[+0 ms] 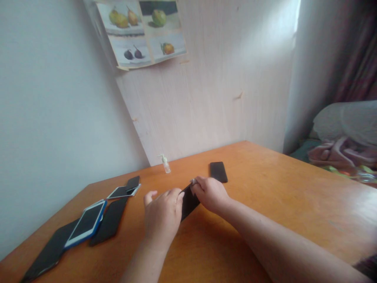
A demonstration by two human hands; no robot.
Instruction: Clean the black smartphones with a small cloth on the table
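left hand [165,208]: pinching one side of dark slab [188,203] | right hand [211,193]: pinching its other side | dark slab: tilted, nearer the person than pump bottle [166,166] | blue-edged tablet [86,222]: left of pump bottle

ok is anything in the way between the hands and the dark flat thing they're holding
Nothing visible: the left hand and right hand both hold the dark flat thing. A small pale spot at the right hand is too unclear to name. The black slab lies farther back, not between.
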